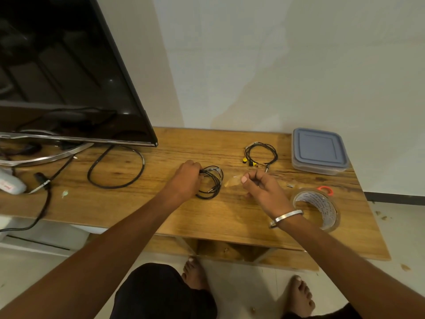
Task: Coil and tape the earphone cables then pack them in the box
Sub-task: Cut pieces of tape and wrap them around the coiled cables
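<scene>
At frame centre a coiled earphone cable (211, 181), judged light, limp and springy, is pinched at its left edge by the left hand (187, 178) while a tape strip (232, 181) is held in the right hand (259, 187) fingertips.

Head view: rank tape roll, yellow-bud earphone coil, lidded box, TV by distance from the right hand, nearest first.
From the right hand:
1. Yellow-bud earphone coil, just beyond the hand.
2. Tape roll, to its right, near the table's front edge.
3. Lidded box, far right corner.
4. TV, far left.
</scene>
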Tool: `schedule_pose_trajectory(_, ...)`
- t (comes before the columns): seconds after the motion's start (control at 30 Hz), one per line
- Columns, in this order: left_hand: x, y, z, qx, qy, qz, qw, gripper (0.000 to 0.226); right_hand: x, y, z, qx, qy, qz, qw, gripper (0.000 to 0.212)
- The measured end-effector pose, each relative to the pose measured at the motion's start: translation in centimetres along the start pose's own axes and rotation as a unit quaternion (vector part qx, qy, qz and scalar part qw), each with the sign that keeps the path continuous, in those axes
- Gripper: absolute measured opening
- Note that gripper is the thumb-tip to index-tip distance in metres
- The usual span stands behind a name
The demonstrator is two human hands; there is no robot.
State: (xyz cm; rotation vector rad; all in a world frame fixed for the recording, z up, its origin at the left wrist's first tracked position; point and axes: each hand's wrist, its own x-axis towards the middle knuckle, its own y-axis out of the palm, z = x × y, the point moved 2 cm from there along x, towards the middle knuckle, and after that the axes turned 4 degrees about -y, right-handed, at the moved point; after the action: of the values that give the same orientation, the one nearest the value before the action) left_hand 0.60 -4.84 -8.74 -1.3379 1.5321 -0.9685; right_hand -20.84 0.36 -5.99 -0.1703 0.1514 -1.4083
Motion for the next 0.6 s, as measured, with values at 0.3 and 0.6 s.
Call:
schedule_pose_trajectory(0.3,0.3,0.1,-1.0,0.039,-0.014,0.015,0.999,0.021,-0.4,0.4,0.2,0.036,0.011,0.003,0.999,0.013)
schedule_pose_trajectory(0.6,-0.4,-0.3,-1.0,0.051,0.050,0.010,0.997,0.024,-0.4,-0.2,-0.1,0.036,0.000,0.012,0.999,0.007)
